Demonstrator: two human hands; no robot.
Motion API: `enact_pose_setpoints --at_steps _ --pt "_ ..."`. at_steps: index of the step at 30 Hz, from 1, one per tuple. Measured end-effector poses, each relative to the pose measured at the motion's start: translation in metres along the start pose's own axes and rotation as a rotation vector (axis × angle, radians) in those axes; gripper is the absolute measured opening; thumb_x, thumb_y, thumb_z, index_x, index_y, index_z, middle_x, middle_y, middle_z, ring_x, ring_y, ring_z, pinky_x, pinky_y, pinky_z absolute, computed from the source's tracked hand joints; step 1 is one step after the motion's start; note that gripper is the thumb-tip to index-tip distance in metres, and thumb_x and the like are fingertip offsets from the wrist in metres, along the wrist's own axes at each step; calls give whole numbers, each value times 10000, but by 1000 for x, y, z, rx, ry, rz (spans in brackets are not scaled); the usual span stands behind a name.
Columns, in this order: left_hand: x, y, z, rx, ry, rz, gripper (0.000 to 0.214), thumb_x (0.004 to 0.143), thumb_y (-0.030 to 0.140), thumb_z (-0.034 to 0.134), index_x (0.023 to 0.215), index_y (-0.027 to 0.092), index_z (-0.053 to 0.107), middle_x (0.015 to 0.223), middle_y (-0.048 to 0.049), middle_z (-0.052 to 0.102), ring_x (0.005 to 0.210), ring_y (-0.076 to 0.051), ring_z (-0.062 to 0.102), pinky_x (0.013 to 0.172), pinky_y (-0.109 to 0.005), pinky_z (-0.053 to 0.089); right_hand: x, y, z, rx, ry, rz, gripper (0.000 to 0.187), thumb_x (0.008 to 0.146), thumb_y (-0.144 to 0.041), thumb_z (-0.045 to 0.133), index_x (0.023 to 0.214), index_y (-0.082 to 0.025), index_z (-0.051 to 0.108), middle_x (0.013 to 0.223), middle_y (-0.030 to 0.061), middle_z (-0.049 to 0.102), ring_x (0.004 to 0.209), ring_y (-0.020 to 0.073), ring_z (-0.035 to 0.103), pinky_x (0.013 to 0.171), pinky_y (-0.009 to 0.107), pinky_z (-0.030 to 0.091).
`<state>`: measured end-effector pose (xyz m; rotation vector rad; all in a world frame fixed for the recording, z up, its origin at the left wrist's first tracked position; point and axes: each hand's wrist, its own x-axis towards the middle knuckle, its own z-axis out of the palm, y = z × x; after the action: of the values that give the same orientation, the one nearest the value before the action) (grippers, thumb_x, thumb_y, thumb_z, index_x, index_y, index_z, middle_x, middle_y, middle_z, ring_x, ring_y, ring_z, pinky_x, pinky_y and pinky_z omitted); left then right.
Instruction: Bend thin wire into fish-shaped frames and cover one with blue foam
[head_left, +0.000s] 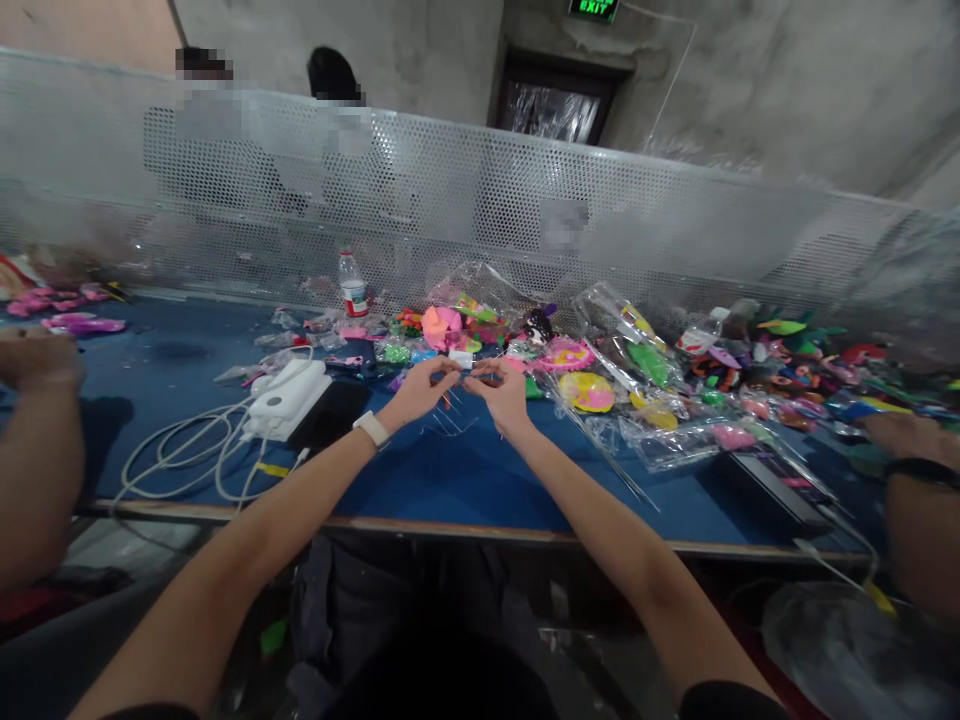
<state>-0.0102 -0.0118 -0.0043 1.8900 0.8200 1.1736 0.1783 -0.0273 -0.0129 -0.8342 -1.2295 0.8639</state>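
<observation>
Above the middle of the blue table point(450, 490), my left hand point(421, 392) and my right hand point(502, 398) are close together with a small gap between them. Both have thumb and fingers pinched. Thin, shiny, see-through strands or film point(450, 428) hang just below the fingertips; whether both hands hold it is too fine to tell. A small white piece point(460, 359) shows just beyond my fingertips. Behind it lie a pink clay-like shape point(441, 327) and a black figure with white spots point(537, 327). A yellow round piece point(587, 392) lies right of my right hand.
A white power bank-like box point(289, 398) with looped cables lies left, beside a dark box. Bottles point(353, 285), clear packets point(660, 370) and colourful pieces line the perforated screen point(450, 190). A black device point(772, 490) lies right. Other people's hands point(37, 360) flank both sides.
</observation>
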Motion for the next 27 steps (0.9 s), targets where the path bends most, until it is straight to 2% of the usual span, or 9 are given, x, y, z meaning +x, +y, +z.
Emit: enact_pose_setpoints --at_steps 3,6,8,13,19,27 --pt "1 -1 0 -49 -1 -22 262 983 377 712 1141 174 660 922 -61 742 623 -168 738 541 -278 565 4 1 -3 51 76 -3 477 597 -395 973 956 -233 704 868 -15 707 747 212 742 798 429 693" --pt "2 -2 0 -82 28 -2 248 933 370 766 1040 165 676 841 -45 731 649 -169 738 618 -304 608 8 1 -6 96 110 30 515 561 -378 976 960 -234 685 873 -28 680 727 207 737 796 447 699" --pt "2 -3 0 -99 51 10 255 920 392 778 993 169 679 799 -36 718 626 -158 717 609 -303 607 9 1 -8 106 107 44 543 551 -388 979 979 -241 679 874 -29 678 738 213 740 804 456 700" --pt "3 -1 -1 -88 75 37 273 918 429 776 983 188 666 810 -38 712 586 -143 691 528 -278 551 8 2 -9 62 -2 11 528 595 -422 981 1009 -251 702 938 -3 724 781 216 763 840 436 687" --pt "3 3 -1 -78 74 39 317 910 469 794 983 187 669 799 -26 686 581 -135 684 547 -279 557 7 -4 -10 76 -86 21 559 608 -488 1002 1041 -257 732 994 8 734 806 238 796 841 436 698" --pt "2 2 2 -80 57 51 289 937 445 775 1000 197 640 796 -16 680 575 -131 669 543 -276 549 8 -3 -13 64 -133 45 654 537 -461 1045 1064 -255 717 1034 7 749 803 246 810 854 438 694"
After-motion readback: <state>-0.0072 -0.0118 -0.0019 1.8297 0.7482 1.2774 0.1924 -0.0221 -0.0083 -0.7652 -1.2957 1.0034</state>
